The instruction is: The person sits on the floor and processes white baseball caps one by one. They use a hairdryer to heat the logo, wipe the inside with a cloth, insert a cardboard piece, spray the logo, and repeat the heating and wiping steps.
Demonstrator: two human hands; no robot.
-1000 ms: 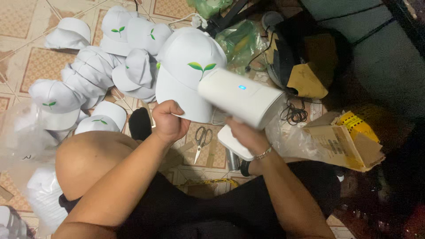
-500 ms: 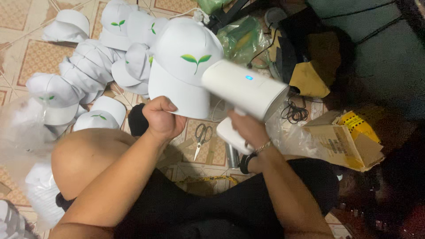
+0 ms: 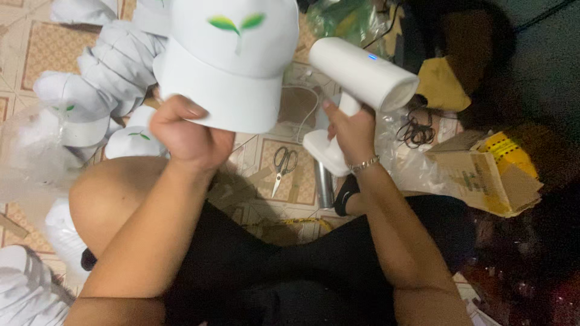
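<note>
Since the earlier frames, cap and white handheld device have separated: the device, previously overlapping the cap front, now sits clear to its right, and the cap has risen toward the far edge of the view. Nearest: bare knee (image 3: pixel 115 193) at left, black shorts (image 3: pixel 290 271) across the lap. Left hand (image 3: pixel 187 136), closed around the near left edge of the brim, thumb on top; holds a white baseball cap (image 3: pixel 232 54), front panel facing the camera, green two-leaf emblem (image 3: pixel 237 23) on it. Right hand (image 3: pixel 351 130), wearing a thin chain bracelet (image 3: pixel 364 163), wrapped tight on the grip of a white handheld device (image 3: pixel 362 75), hair-dryer-shaped, cylindrical barrel pointing right and slightly near, small blue light on top; exact type cannot be told. Cap and device near each other, not touching. Floor between the forearms: scissors (image 3: pixel 284 166) lying on patterned tile, a dark cylindrical object (image 3: pixel 324 184) just right of them. Left, near to far: clear plastic bags (image 3: pixel 30 157), then a heap of matching white caps (image 3: pixel 90 84), several nested in rows, some showing the same green emblem. Right: open cardboard box (image 3: pixel 483 169) with yellow contents, tangle of black elastic bands or cord (image 3: pixel 417 130) beside it, crumpled clear plastic underneath. Far right: yellow cloth or paper piece (image 3: pixel 444 84) against dark items; details there too dim to tell.
</note>
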